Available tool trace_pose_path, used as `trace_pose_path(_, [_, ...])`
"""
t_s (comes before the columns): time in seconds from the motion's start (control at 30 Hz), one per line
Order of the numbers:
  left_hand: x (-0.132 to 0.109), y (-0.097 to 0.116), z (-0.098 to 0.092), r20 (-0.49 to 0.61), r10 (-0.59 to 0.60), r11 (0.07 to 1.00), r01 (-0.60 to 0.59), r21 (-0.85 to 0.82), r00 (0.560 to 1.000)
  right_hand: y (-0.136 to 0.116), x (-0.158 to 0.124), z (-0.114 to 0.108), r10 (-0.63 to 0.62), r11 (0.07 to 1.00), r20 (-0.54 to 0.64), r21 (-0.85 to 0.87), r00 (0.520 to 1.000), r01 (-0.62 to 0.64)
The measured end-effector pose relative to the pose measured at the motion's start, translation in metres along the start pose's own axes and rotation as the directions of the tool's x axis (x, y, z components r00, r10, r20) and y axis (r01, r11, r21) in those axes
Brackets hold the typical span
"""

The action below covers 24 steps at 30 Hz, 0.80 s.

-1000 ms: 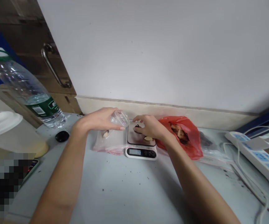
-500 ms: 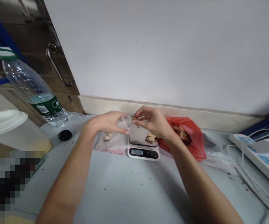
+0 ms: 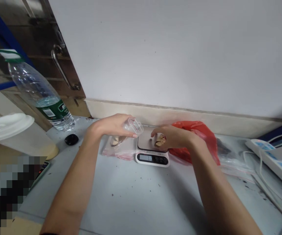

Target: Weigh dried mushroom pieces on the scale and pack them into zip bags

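My left hand (image 3: pixel 117 125) grips a clear plastic zip bag (image 3: pixel 134 126), whose mouth faces right beside the scale. On the white digital scale (image 3: pixel 153 159) with a grey plate, my right hand (image 3: pixel 172 137) curls its fingers round pale, dark-edged dried slices (image 3: pixel 160 140). My right thumb is mostly hidden, and the slices sit at the plate's right side. Under my left hand lies a flat clear zip bag (image 3: pixel 109 150) with a pale piece (image 3: pixel 114 140) on or in it. Right of the scale, a red plastic bag (image 3: pixel 204 140) is partly covered by my right hand and forearm.
A large water bottle (image 3: pixel 50 107), a lidded plastic jug (image 3: pixel 21 140) and a black round object (image 3: pixel 71 139) stand at left. A white power strip (image 3: pixel 273 160) with cables lies at right, near another clear bag (image 3: pixel 236 166). The wall (image 3: pixel 180 65) rises behind.
My right hand has moved from the clear bag's mouth down and right to the slices on the scale. The brown piece it held is out of sight. My left hand still grips the bag.
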<state>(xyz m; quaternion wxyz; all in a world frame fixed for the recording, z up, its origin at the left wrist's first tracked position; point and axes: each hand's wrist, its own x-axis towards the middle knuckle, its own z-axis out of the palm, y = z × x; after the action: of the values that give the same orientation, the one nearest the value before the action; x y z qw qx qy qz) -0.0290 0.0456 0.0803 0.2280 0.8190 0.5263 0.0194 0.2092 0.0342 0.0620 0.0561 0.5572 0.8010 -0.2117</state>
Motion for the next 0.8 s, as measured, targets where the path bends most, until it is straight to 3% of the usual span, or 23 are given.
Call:
trace_pose_path(0.2, [0.001,0.001,0.002,0.014,0.054,0.998,-0.053,-0.018,0.998,-0.014,0.004,-0.002,0.079,0.996,0.017,-0.038,0.997,-0.079])
trace_pose_path(0.33, [0.0,0.005,0.002,0.019,0.035,0.999,-0.035,-0.004,0.999,-0.005,0.008,-0.002,-0.018,0.999,-0.137,0.028,0.99,0.022])
trace_pose_path(0.47, [0.0,0.008,0.002,0.052,0.021,1.0,-0.02,-0.007,0.998,0.001,0.01,-0.001,-0.158,0.935,-0.383,0.239,0.91,0.263])
trace_pose_path(0.6, [0.0,0.009,0.002,0.018,0.105,0.992,-0.104,-0.067,0.994,-0.008,0.005,-0.001,-0.31,0.735,-0.478,0.428,0.822,0.526])
trace_pose_path(0.7, [-0.002,0.007,0.0,-0.033,0.131,0.986,-0.133,-0.101,0.991,-0.012,0.001,-0.002,-0.303,0.655,-0.549,0.474,0.779,0.589])
trace_pose_path(0.8, [-0.006,0.006,-0.003,-0.074,0.132,0.978,-0.142,-0.151,0.988,-0.006,-0.002,-0.004,-0.286,0.673,-0.615,0.417,0.735,0.611])
